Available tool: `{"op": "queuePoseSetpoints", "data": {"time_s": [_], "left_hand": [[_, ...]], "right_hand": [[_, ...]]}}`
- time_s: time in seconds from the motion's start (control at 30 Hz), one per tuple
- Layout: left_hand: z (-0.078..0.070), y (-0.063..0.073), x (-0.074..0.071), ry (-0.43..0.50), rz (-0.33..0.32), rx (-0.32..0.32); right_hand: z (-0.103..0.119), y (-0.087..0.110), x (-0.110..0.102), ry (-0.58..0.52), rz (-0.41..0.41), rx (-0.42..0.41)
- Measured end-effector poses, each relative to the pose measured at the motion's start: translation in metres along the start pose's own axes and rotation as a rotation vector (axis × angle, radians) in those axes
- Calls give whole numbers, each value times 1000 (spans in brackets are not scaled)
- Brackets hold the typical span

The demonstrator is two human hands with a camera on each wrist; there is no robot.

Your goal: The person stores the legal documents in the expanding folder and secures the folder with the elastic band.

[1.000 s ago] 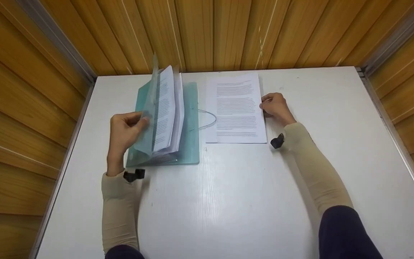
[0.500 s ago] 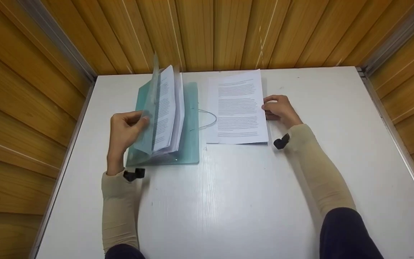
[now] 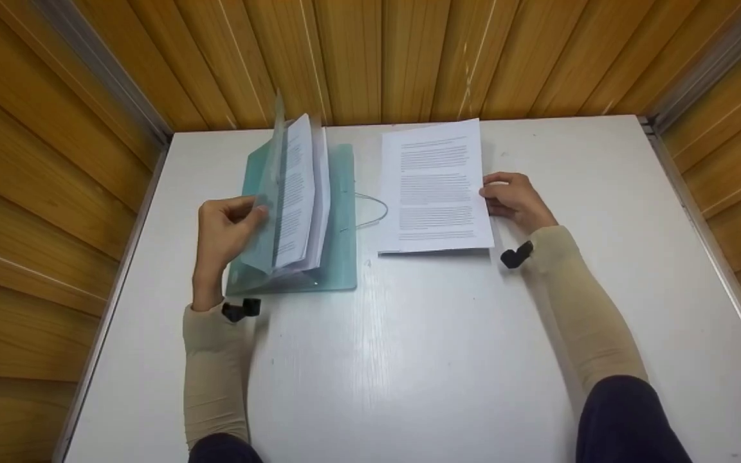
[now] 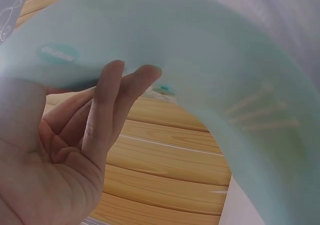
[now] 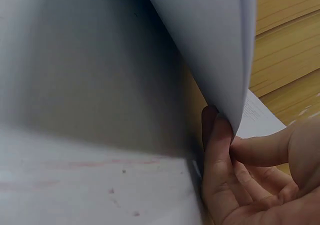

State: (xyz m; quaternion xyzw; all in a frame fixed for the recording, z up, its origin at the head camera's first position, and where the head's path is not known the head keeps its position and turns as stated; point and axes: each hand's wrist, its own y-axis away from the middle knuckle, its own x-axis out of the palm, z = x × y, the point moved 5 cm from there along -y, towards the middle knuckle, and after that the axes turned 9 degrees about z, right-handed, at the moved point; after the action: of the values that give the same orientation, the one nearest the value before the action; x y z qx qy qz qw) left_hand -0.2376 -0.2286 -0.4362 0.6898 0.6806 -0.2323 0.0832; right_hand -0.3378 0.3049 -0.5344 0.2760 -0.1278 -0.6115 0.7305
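Note:
At the left of the table lies a teal plastic folder, its translucent cover raised and tilted. My left hand pinches that cover's edge between thumb and fingers; in the left wrist view the cover bows over the fingers. Printed sheets stand fanned inside the folder. To its right, my right hand pinches the right edge of a stack of printed paper. The right wrist view shows the stack lifted off the tabletop at that side, thumb on one face and fingers on the other.
A thin elastic loop sticks out from the folder's right edge towards the paper. Wood-look panels wall in the white table at the back and both sides.
My right hand has moved slightly right and towards me, drawing the paper stack right, away from the folder, and raising it off the table. The left hand and folder stay put.

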Motion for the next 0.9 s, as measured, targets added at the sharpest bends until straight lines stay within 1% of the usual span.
{"op": "queuePoseSetpoints", "data": {"time_s": [0.17, 0.37, 0.53, 0.9], "left_hand": [[-1, 1, 0, -2, 2, -5], [-3, 1, 2, 12, 5, -9], [-2, 2, 0, 25, 7, -7], [-1, 6, -4, 53, 10, 11]], "right_hand": [[-6, 5, -9, -22, 4, -6], [-14, 12, -16, -42, 8, -32], [-18, 17, -21, -53, 4, -23], [-14, 28, -22, -80, 24, -53]]}}
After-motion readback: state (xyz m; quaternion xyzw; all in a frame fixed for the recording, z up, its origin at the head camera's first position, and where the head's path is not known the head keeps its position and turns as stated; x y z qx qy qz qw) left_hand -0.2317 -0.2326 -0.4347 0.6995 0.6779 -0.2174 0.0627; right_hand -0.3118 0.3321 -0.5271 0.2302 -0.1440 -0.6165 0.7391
